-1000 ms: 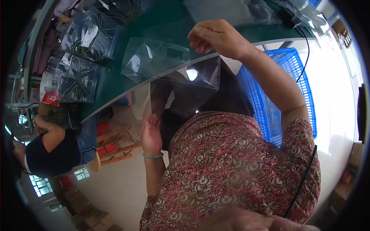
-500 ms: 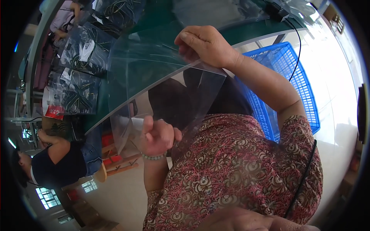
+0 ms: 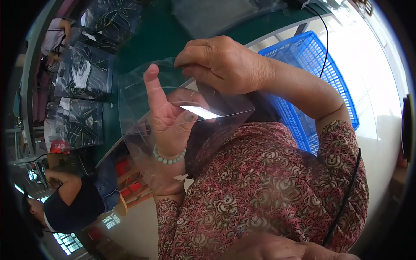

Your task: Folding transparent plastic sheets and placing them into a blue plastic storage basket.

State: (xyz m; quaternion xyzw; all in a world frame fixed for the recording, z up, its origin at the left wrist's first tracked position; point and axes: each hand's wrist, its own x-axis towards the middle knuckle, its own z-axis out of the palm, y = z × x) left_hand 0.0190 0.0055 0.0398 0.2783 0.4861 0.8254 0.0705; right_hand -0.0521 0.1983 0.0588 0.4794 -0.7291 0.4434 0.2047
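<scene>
glossy, thin, clear plastic film point(image 3: 203, 112) spans 2 separate hands near the smooth green tabletop point(image 3: 145, 43); the right hand point(image 3: 232, 65) pinches its upper edge, while the left hand point(image 3: 167, 117) spreads loosely against it.

The right hand point(image 3: 227, 65) pinched the far edge of a clear plastic film point(image 3: 201, 112), which overlapped the left hand point(image 3: 167, 115), one finger raised, beaded bracelet point(image 3: 170, 161) at its wrist. Beyond both hands lay a green table point(image 3: 151, 32); left of them, bagged cords point(image 3: 82, 73) and a dark-shirted co-worker point(image 3: 71, 203); right of them, a blue basket point(image 3: 340, 89).
</scene>
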